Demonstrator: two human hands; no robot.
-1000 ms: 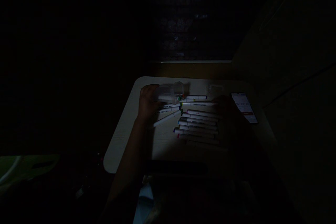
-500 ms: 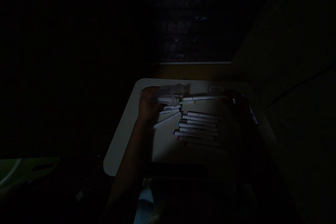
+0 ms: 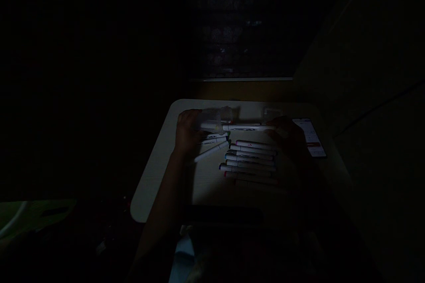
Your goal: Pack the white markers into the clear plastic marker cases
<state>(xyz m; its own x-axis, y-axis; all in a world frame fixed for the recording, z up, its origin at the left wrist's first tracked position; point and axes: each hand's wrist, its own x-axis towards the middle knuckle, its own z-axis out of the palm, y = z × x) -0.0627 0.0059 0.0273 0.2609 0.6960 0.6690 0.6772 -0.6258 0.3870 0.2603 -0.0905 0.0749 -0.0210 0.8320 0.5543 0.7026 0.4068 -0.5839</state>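
Note:
The scene is very dark. My left hand (image 3: 186, 135) is closed round a clear plastic holder (image 3: 214, 120) lying on its side on a small white table (image 3: 159, 172). My right hand (image 3: 288, 137) grips a white marker (image 3: 247, 128) by its right end, with the marker's left end at the holder's mouth. Several white markers with coloured caps (image 3: 250, 159) lie in a row on the table below it. Two more markers (image 3: 210, 148) stick out at an angle beside my left hand.
A lit phone (image 3: 312, 137) lies at the table's right edge, partly behind my right hand. A pale green object (image 3: 29, 214) shows dimly at the lower left. A light cloth (image 3: 181, 258) sits below the table's near edge. Everything else is black.
My right hand lifted one marker from the top of the row and moved it left, up to the holder's mouth. My left hand stayed on the holder.

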